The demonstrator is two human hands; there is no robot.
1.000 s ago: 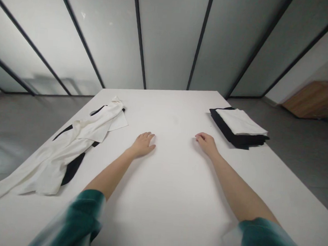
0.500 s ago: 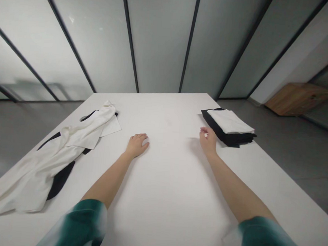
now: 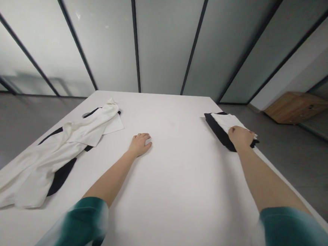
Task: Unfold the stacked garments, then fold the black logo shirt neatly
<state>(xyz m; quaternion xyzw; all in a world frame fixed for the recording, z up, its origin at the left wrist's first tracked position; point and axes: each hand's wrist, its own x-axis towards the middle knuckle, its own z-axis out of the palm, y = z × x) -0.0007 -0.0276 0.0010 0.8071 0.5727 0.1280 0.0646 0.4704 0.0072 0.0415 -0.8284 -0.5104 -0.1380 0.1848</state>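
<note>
My left hand [image 3: 140,144] lies on the white table with its fingers spread, and nothing is in it. To its left, a white long garment [image 3: 76,133] stretches in loose folds, with black cloth [image 3: 61,177] showing from under it. On the right, a folded white cloth [image 3: 224,121] tops a stack of folded black cloth [image 3: 219,132]. My right hand [image 3: 240,136] is over the near right part of that stack, its fingers curled down at the white cloth's edge. The fingertips are mostly hidden.
The white table [image 3: 164,198] narrows toward a frosted glass wall [image 3: 166,44] with dark frames. Its right edge runs close beside the stack. A wooden cabinet [image 3: 294,107] stands on the grey floor at the right.
My right hand has moved right, from beside the stack onto the folded white cloth. The left hand has stayed on the table. The view has shifted slightly.
</note>
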